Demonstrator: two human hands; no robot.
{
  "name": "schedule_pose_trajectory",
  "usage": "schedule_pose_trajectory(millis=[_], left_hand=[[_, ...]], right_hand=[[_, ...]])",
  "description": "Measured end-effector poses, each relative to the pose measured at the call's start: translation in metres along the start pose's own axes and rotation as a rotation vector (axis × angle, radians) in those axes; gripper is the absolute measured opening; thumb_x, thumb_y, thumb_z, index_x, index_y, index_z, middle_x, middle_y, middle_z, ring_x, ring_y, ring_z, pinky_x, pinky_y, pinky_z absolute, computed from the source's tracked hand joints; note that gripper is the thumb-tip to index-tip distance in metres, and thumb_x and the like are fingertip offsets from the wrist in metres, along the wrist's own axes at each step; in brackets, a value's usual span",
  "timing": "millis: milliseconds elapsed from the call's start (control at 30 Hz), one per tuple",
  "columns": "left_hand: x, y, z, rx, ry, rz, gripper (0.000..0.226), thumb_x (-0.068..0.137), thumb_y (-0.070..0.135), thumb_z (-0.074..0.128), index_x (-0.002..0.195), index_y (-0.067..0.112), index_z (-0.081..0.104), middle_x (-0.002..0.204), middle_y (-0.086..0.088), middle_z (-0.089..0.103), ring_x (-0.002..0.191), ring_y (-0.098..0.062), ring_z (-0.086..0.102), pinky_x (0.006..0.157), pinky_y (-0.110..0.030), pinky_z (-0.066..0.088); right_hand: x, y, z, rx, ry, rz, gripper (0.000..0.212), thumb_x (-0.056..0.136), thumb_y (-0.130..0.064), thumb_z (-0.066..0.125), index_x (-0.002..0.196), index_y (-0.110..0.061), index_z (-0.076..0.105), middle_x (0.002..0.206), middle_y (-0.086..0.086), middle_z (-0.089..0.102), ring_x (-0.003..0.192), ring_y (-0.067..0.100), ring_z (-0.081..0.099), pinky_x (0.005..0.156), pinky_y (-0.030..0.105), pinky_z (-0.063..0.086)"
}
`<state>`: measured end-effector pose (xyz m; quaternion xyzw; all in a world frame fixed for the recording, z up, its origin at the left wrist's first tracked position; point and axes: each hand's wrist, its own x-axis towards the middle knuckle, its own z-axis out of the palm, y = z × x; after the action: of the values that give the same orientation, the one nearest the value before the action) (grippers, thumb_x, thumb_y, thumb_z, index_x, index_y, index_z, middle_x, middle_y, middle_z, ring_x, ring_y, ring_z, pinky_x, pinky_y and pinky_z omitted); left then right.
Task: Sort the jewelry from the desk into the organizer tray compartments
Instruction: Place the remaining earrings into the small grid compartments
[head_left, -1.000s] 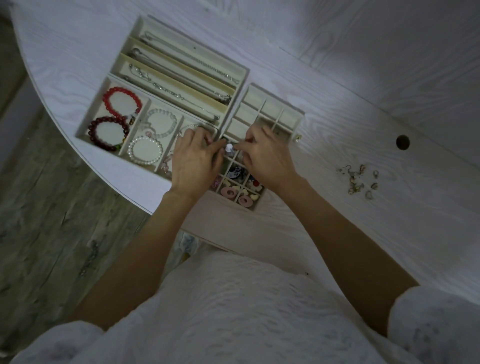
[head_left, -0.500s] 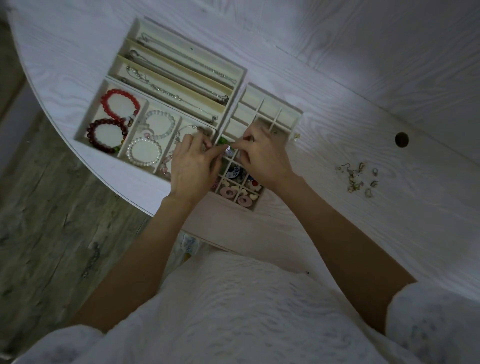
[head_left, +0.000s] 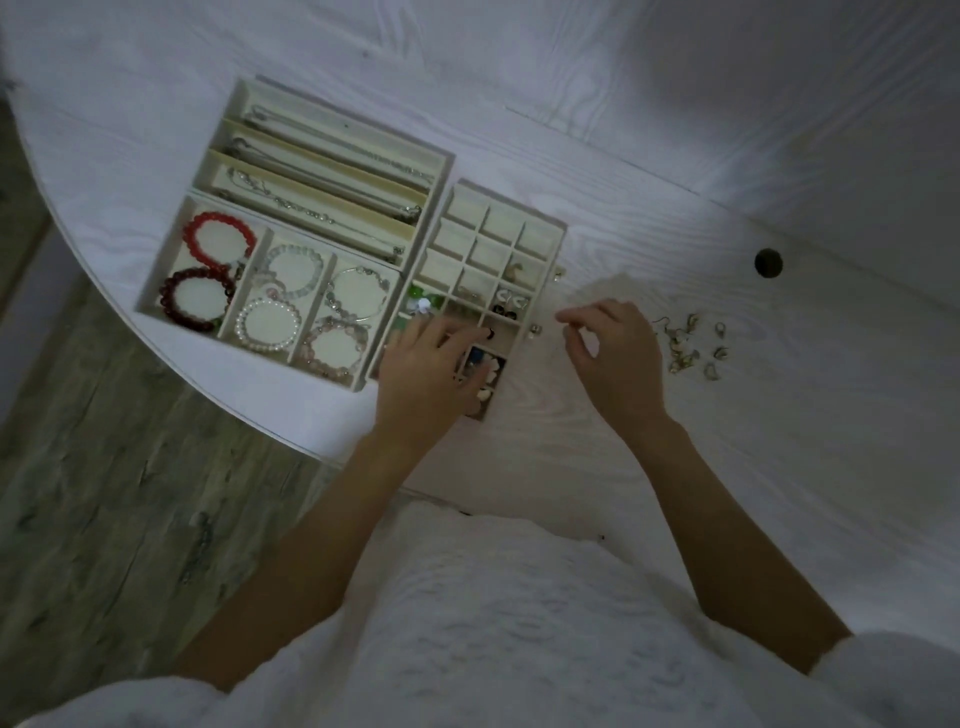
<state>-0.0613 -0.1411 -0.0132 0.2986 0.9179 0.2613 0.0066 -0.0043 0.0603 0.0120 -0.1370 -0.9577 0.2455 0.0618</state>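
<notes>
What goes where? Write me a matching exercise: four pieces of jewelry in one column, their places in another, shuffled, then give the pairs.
Things
1. red bracelet
2. pearl bracelet
3. necklaces
4. loose earrings

Places
A. on the bare desk, right of the right hand
B. long narrow slots of the far tray
C. leftmost compartment of the bracelet tray, far end
D. middle compartment of the bracelet tray, near end

Pairs: 1-C, 2-D, 3-B, 4-A
</notes>
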Motion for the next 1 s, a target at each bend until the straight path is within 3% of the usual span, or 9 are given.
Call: schedule_pose_trajectory(millis=[100,300,400,600,733,833,900,1000], left_hand=[[0.001,0.016,0.013,0.053,-0.075,-0.022,0.032,0.08,0.037,0.064,0.103,0.014,0.07,0.093,-0.007,0.063,0.088,-0.028,0.055,0.076,-0.036,0.043],[0.01,0.026,0.016,0.1,-0.107,-0.026,0.036,0.069,0.022,0.08,0.105,0.019,0.071,0.094,-0.008,0.062,0.091,-0.029,0.052,0.074,-0.036,0.042],[0.008,0.027,0.015,0.113,-0.094,-0.036,0.035,0.075,0.021,0.075,0.109,0.022,0.071,0.095,-0.007,0.061,0.092,-0.027,0.049,0.073,-0.035,0.041],[0.009,0.024,0.014,0.149,-0.132,-0.025,0.032,0.084,0.033,0.057,0.111,0.022,0.07,0.095,-0.006,0.06,0.092,-0.026,0.05,0.073,-0.035,0.04],[0.006,0.013,0.011,0.119,-0.094,-0.047,0.032,0.087,0.037,0.053,0.103,0.017,0.073,0.096,-0.007,0.062,0.092,-0.026,0.051,0.075,-0.037,0.042],[-0.004,0.001,0.0,0.079,-0.001,-0.131,0.027,0.088,0.032,0.056,0.105,0.016,0.071,0.096,-0.007,0.062,0.091,-0.028,0.053,0.076,-0.037,0.041],[-0.012,-0.007,-0.009,0.053,0.05,-0.213,0.028,0.089,0.03,0.054,0.107,0.015,0.071,0.095,-0.007,0.062,0.089,-0.028,0.053,0.077,-0.036,0.038],[-0.016,-0.02,-0.019,0.024,0.08,-0.317,0.03,0.088,0.031,0.053,0.11,0.016,0.069,0.098,-0.007,0.061,0.092,-0.028,0.052,0.079,-0.034,0.035]], right_hand=[[0.004,0.029,0.002,0.083,-0.029,0.162,0.016,0.088,-0.012,0.059,0.099,-0.011,0.07,0.092,0.006,0.065,0.084,0.024,0.058,0.073,0.026,0.04],[0.061,0.029,0.029,0.138,-0.108,0.141,0.023,0.088,-0.015,0.058,0.108,-0.009,0.067,0.107,0.009,0.061,0.096,0.025,0.057,0.081,0.034,0.047],[0.07,0.03,0.037,0.122,-0.13,0.103,0.019,0.084,-0.009,0.062,0.102,-0.009,0.07,0.104,0.009,0.062,0.092,0.024,0.058,0.078,0.037,0.049],[0.05,0.032,0.024,0.17,-0.122,0.136,0.01,0.085,-0.011,0.062,0.092,-0.008,0.068,0.089,0.006,0.066,0.078,0.018,0.06,0.066,0.023,0.04],[0.027,0.015,0.011,0.333,-0.073,0.134,0.009,0.088,-0.015,0.062,0.094,-0.01,0.067,0.086,0.001,0.07,0.077,0.01,0.064,0.072,0.028,0.054],[0.017,-0.001,0.013,0.379,-0.111,0.077,0.012,0.092,-0.017,0.057,0.096,-0.01,0.065,0.092,0.001,0.068,0.087,0.013,0.062,0.077,0.033,0.053],[0.02,-0.011,0.016,0.368,-0.128,0.044,0.013,0.091,-0.019,0.058,0.097,-0.013,0.067,0.1,0.001,0.062,0.091,0.013,0.056,0.077,0.026,0.046],[0.038,-0.027,0.018,0.406,-0.149,0.03,0.01,0.09,-0.016,0.061,0.095,-0.012,0.068,0.094,0.0,0.062,0.075,-0.001,0.051,0.067,0.009,0.038]])
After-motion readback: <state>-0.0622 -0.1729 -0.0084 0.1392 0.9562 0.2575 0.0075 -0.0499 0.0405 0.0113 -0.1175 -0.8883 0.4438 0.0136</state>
